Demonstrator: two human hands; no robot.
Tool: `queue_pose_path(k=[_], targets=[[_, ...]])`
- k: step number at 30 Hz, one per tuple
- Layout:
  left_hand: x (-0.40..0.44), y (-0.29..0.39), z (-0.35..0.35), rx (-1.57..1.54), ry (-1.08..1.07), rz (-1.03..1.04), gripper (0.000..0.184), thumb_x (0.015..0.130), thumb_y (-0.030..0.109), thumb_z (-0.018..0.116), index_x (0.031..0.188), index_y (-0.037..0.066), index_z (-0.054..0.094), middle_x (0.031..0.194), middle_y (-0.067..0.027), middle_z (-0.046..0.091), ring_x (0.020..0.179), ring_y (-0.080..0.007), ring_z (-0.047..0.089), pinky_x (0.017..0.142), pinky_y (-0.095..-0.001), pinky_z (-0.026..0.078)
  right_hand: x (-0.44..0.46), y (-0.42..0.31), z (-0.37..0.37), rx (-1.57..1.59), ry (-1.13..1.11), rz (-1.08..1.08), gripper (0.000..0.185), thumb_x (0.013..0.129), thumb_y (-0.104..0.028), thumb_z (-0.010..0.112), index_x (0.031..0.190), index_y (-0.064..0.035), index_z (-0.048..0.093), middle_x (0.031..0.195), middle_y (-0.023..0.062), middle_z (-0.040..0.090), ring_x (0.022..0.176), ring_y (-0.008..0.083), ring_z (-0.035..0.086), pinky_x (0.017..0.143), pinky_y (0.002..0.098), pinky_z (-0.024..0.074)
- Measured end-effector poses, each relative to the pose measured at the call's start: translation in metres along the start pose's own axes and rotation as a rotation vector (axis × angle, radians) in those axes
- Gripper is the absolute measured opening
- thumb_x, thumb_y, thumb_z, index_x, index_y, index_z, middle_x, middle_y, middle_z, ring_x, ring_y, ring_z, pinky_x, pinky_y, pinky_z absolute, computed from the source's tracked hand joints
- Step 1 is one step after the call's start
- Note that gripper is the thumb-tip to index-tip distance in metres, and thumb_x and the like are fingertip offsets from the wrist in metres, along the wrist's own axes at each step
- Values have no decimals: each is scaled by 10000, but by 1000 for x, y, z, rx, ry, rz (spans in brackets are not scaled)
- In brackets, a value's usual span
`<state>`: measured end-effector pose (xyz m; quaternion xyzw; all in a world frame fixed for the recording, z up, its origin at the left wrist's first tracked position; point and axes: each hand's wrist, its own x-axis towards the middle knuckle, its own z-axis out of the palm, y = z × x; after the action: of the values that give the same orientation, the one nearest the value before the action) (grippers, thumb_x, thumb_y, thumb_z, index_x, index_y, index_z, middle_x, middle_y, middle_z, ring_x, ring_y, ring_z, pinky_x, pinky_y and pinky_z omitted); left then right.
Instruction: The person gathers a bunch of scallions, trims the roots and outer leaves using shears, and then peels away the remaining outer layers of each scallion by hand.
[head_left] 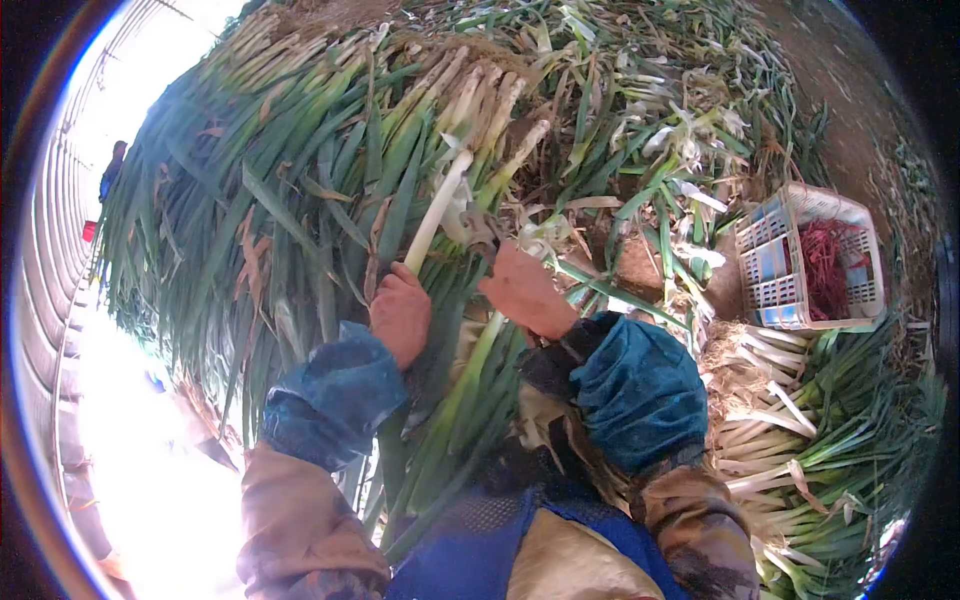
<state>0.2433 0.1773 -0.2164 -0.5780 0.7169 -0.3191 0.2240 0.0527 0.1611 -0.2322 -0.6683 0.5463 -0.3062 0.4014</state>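
My left hand (400, 312) is closed around a green onion (440, 213), whose white stalk points up and slightly right, away from the hand. Right of the stalk, my right hand (528, 290) is closed, with a small dark metal tool (487, 236) at its fingers; its full shape is hard to make out. Pale loose peel hangs between the stalk and the tool. Long green leaves (455, 410) lie below and between my forearms. A large heap of unpeeled green onions (290, 190) lies beyond my left hand, roots toward the top.
At the right stands a white plastic basket (770, 315) holding red string (825, 268). Below it lie green onions with white stalks (750, 450). Peelings and leaves (660, 150) cover the ground at the upper right. A person (112, 170) is far off at the left.
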Motion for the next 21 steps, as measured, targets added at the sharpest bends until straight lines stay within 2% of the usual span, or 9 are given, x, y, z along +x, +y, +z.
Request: queue_pose_path(k=[2,5,11,14,17,20,21], targets=[[-1,1,1,-2,-3,-6,454,762,57,560,1172,-105,453,729,-84,504,599,-189,567,454,-269,479,5,-5,7,-23,-28,34,358,753,-213,559,884,93,426,778,294,543,798,451,539,688,499,417],[-2,-1,3,-23,-3,13,458,764,45,561,1178,-111,444,734,-96,504,605,-189,564,447,-267,478,21,4,12,62,57,37,376,749,-231,559,883,105,455,800,295,534,815,447,536,703,483,421],[-3,0,3,6,-15,24,458,773,35,553,1188,-112,430,754,-114,510,613,-185,557,452,-264,484,45,25,23,18,107,-58,337,748,-229,564,799,103,538,861,305,495,824,442,525,706,462,428],[-2,2,0,-7,-10,4,463,772,33,556,1192,-109,424,758,-115,511,618,-185,560,452,-264,486,42,24,15,-167,7,-275,300,750,-224,566,796,73,556,853,297,481,819,437,519,699,454,427],[-4,2,3,-13,5,4,462,771,38,560,1190,-103,426,750,-113,512,619,-189,566,449,-264,487,48,29,17,-92,41,-187,277,747,-229,573,780,46,571,793,273,486,808,432,519,697,449,427],[-3,-1,2,-50,31,1,418,777,47,556,1156,-91,446,735,-106,523,607,-199,579,454,-272,493,62,55,28,-323,-48,-337,315,753,-237,566,827,69,554,802,276,520,845,431,531,714,453,430],[-3,-3,1,-81,26,-3,386,780,52,554,1128,-84,460,730,-104,528,608,-205,588,457,-277,496,56,47,25,-218,-1,-247,292,752,-224,560,804,63,548,790,266,524,811,429,542,699,464,440]])
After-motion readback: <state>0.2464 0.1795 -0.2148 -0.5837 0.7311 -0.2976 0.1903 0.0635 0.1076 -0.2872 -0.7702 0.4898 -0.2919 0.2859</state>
